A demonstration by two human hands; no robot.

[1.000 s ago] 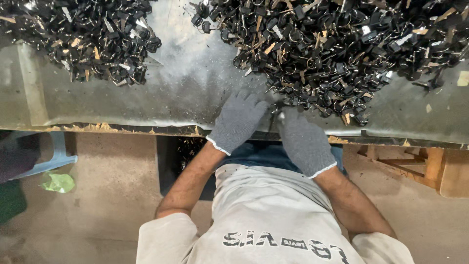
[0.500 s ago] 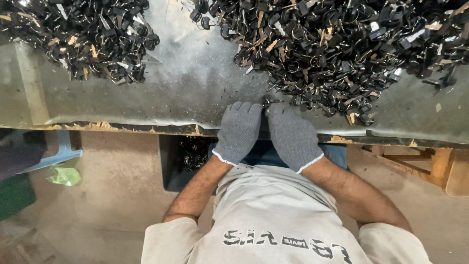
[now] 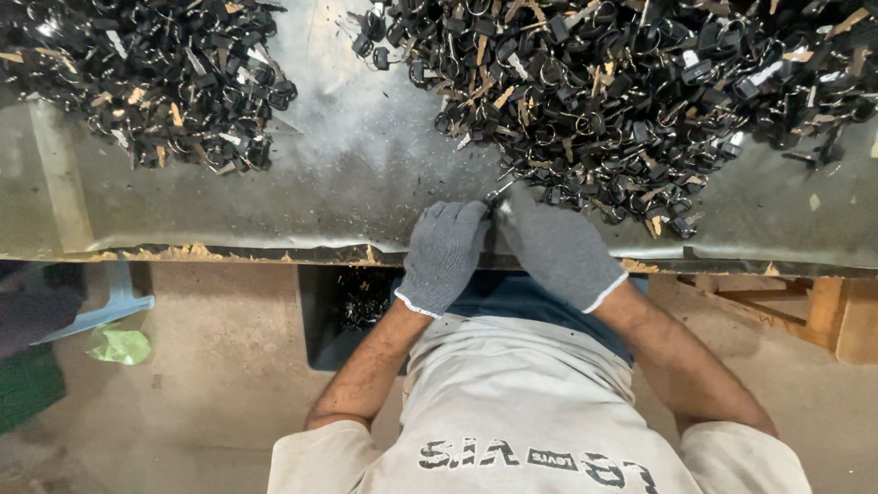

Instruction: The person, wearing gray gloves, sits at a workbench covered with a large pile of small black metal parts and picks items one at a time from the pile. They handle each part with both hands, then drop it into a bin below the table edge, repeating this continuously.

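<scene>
At the worktop edge, I log my gloved left hand and right hand, fingers pinched on a small metal piece beside the black pile: light, stiff, snag-prone, best gripped by its ends.

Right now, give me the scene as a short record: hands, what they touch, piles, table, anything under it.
left hand: grey knit glove, at the table's near edge, fingertips against the right hand
right hand: grey knit glove, fingertips at the edge of the large pile
held item: a small piece between the fingertips, too small to tell
large pile: small black parts, right of centre
small pile: same parts, far left
table: grey, scuffed
bin: dark, under the table
</scene>
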